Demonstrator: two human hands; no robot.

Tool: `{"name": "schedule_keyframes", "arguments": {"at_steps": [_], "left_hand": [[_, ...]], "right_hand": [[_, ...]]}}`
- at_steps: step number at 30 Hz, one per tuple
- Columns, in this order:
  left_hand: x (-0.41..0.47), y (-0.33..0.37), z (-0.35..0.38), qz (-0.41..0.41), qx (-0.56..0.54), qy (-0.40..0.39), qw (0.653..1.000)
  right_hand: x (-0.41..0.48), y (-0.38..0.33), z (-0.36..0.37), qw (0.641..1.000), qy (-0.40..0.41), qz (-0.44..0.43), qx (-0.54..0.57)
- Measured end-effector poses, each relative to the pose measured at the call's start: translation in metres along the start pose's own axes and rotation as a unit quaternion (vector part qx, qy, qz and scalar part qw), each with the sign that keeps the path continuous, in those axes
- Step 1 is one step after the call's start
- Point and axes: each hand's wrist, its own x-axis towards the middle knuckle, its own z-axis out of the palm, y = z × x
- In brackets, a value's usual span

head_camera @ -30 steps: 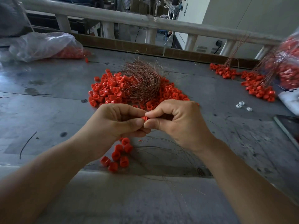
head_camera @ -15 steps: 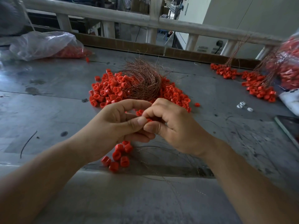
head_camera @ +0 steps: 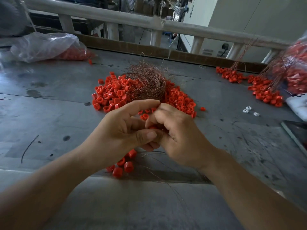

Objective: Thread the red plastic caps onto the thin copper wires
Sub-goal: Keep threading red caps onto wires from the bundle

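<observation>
My left hand (head_camera: 123, 130) and right hand (head_camera: 177, 136) meet above the grey desk (head_camera: 49, 117), fingertips together. The right hand is curled narrow and pinches one red cap (head_camera: 153, 127) between thumb and fingers. The cap sits at the junction of the two hands and is only partly visible. The left hand is also curled, its forefinger arched over to touch the right forefinger and its thumb pressed against the right thumb. I cannot tell whether it grips a wire or the cap, since any wire in the grip is too fine to make out. Just beyond both hands lies the heap of loose red caps (head_camera: 113, 97), with the tangled bundle of copper wires (head_camera: 147, 80) resting on top of it. Under my left wrist, on the near side, is a small cluster of caps (head_camera: 123, 166). Single fine strands (head_camera: 154, 152) lie on the desk beneath my right wrist. Far beyond and right of the right hand are caps on wires (head_camera: 264, 92). Far left of the left hand lies a clear plastic bag (head_camera: 44, 47) holding more red caps.
</observation>
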Motion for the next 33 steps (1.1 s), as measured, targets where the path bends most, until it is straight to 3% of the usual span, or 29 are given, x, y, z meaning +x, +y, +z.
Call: {"name": "schedule_keyframes", "arguments": {"at_steps": [10, 16, 23, 26, 28, 31, 33], "left_hand": [[0.006, 0.002, -0.005, -0.038, -0.061, 0.013, 0.997], [0.010, 0.004, -0.015, -0.019, -0.149, 0.039, 0.988], [0.012, 0.008, -0.022, -0.013, -0.113, 0.105, 0.988], [0.011, 0.009, -0.022, -0.013, -0.056, 0.119, 0.991], [0.010, 0.006, -0.021, -0.021, 0.052, 0.126, 0.990], [0.010, -0.003, -0.021, -0.007, 0.297, 0.148, 0.943], [0.010, -0.006, -0.020, 0.010, 0.391, 0.123, 0.912]], "right_hand": [[0.002, 0.002, -0.001, 0.997, 0.043, 0.006, 0.060], [0.004, 0.006, -0.010, 0.991, 0.018, 0.074, 0.108], [0.004, 0.010, -0.024, 0.993, 0.048, 0.097, 0.054], [0.003, 0.011, -0.028, 0.993, 0.037, 0.101, 0.044], [0.002, 0.013, -0.029, 0.993, 0.012, 0.111, 0.033], [0.002, 0.019, -0.026, 0.988, -0.063, 0.136, -0.025], [0.002, 0.023, -0.024, 0.981, -0.115, 0.146, -0.060]]}}
